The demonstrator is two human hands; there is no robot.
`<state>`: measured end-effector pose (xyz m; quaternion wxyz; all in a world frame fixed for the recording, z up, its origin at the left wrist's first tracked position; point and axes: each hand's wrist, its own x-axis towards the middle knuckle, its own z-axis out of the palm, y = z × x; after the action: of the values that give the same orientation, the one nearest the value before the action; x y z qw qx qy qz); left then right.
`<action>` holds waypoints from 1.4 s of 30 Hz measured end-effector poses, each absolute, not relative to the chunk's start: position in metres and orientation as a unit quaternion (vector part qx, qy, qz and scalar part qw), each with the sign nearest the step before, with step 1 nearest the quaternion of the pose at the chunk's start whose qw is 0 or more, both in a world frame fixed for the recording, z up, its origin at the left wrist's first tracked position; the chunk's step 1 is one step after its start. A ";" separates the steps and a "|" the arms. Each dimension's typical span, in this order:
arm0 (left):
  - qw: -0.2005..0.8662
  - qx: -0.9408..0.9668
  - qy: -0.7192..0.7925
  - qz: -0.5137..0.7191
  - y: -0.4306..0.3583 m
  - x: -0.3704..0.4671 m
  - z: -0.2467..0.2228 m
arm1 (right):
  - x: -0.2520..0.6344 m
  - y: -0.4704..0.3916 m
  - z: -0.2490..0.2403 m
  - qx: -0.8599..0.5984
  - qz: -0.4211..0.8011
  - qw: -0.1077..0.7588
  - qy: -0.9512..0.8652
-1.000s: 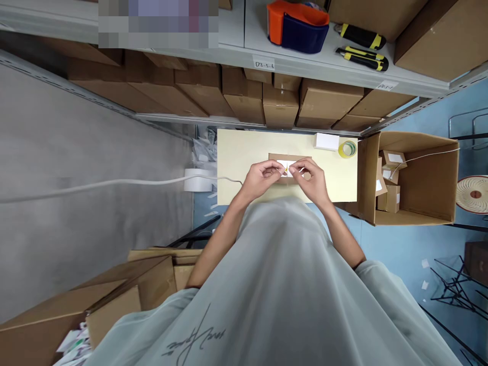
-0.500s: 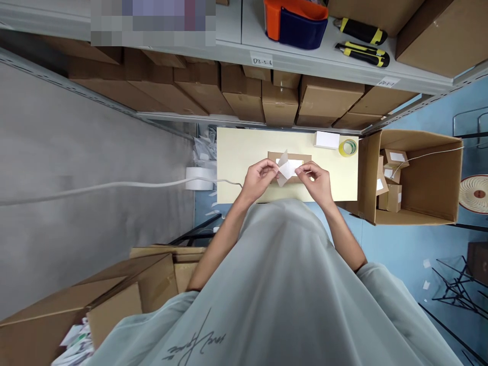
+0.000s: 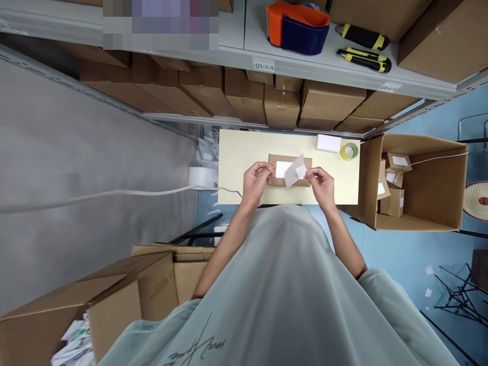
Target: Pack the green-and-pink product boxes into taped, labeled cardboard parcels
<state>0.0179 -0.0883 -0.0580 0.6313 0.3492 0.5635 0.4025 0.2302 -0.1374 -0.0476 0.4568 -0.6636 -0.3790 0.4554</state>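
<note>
A small flat cardboard box (image 3: 309, 163) lies on the pale yellow tabletop (image 3: 244, 147), with a white label (image 3: 281, 170) on its top face. My left hand (image 3: 256, 182) is at the box's left end, its thumb and fingers closed around the edge. At the right end, my right hand (image 3: 322, 187) pinches a corner of a thin white paper sheet (image 3: 293, 173). The sheet is folded and tilted above the box, hiding the label's right part.
A white stack of paper (image 3: 328, 143) and a roll of yellow tape (image 3: 349, 151) sit at the table's back right. Right of it stands a large open carton (image 3: 430, 203) holding several small boxes. A shelf (image 3: 290, 63) with knives (image 3: 364, 60) runs above. A white cable (image 3: 160, 192) crosses from the left.
My left hand has let go of the paper sheet and moved slightly left to the box's end. My right hand has drawn the sheet rightward, uncovering the label's left part.
</note>
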 end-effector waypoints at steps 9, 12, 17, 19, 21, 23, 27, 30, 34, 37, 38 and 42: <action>0.629 0.416 0.520 0.401 -0.097 0.048 -0.059 | 0.216 -0.128 -0.046 -0.632 0.481 0.433 -0.427; 0.633 0.396 0.518 0.417 -0.095 0.043 -0.065 | 0.217 -0.127 -0.048 -0.633 0.481 0.434 -0.424; 0.633 0.371 0.534 0.421 -0.089 0.024 -0.075 | 0.224 -0.127 -0.052 -0.635 0.498 0.436 -0.398; 0.622 0.355 0.548 0.432 -0.086 0.014 -0.079 | 0.226 -0.127 -0.053 -0.641 0.499 0.436 -0.387; 0.607 0.341 0.564 0.443 -0.081 0.001 -0.083 | 0.228 -0.127 -0.052 -0.646 0.494 0.438 -0.383; 0.588 0.333 0.582 0.453 -0.077 -0.013 -0.087 | 0.230 -0.126 -0.050 -0.650 0.482 0.443 -0.386; 0.543 0.316 0.617 0.474 -0.071 -0.041 -0.095 | 0.233 -0.124 -0.044 -0.655 0.453 0.450 -0.403; 0.517 0.294 0.632 0.497 -0.067 -0.058 -0.101 | 0.232 -0.121 -0.037 -0.657 0.441 0.455 -0.409; 0.477 0.238 0.650 0.542 -0.058 -0.082 -0.108 | 0.222 -0.116 -0.026 -0.653 0.432 0.465 -0.413; 0.422 0.210 0.676 0.566 -0.048 -0.108 -0.114 | 0.211 -0.110 -0.019 -0.651 0.427 0.467 -0.420; 0.400 0.209 0.684 0.573 -0.044 -0.117 -0.116 | 0.206 -0.108 -0.017 -0.650 0.427 0.465 -0.423; 0.310 0.216 0.715 0.588 -0.022 -0.159 -0.127 | 0.186 -0.099 -0.012 -0.644 0.428 0.457 -0.440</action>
<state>-0.1593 -0.0219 -0.1267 0.3098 0.2162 0.7153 0.5879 0.1860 -0.0986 -0.0125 0.4569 -0.6442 -0.4396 0.4277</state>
